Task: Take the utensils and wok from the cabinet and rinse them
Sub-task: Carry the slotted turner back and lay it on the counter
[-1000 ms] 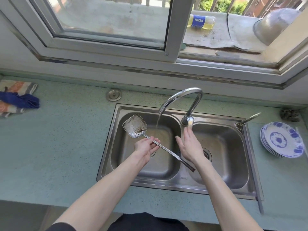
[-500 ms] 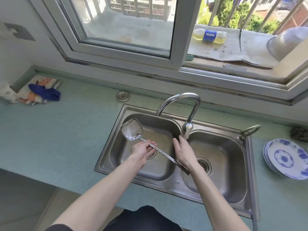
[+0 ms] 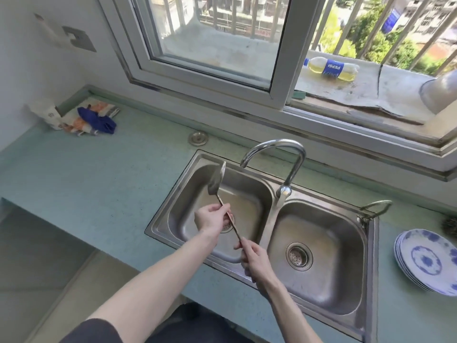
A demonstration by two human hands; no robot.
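Though long-handled, the steel spatula [image 3: 217, 181] shows edge-on.

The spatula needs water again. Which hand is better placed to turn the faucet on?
Probably the right hand: it pinches only the spatula handle's end, nearer the faucet base; the left hand grips mid-handle.

Both my bare forearms reach forward and slightly inward, my left hand [image 3: 210, 219] ahead of my right hand [image 3: 256, 256]. My left fingers curl around the middle of the spatula [image 3: 217, 179] handle, thumb on top, while my right fingers pinch its near end. My right wrist is bent a little, knuckles turned up.
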